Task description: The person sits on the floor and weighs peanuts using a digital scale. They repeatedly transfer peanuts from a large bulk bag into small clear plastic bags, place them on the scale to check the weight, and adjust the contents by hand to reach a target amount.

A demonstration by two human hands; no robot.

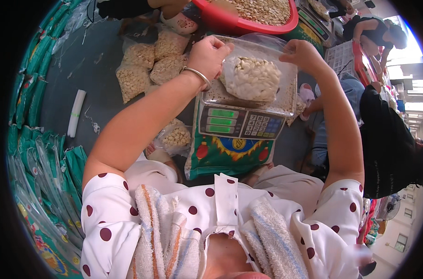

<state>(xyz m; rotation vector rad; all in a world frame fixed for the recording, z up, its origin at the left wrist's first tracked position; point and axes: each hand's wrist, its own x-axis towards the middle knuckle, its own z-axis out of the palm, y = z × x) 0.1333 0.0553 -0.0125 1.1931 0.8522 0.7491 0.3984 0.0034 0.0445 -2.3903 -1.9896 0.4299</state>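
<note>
A clear plastic bag of pale seeds rests on the metal pan of a digital scale with green displays. The scale sits on a green printed sack. My left hand, wearing a bangle, is closed at the bag's upper left, fingers pinched on the plastic. On the other side, my right hand is pinched at the loose upper-right plastic of that bag.
Several seed bags lie left of the scale, near a white roll. Green packaging lines the left. A red basin holds seeds at the top. Co-workers are at the right, beside a white crate.
</note>
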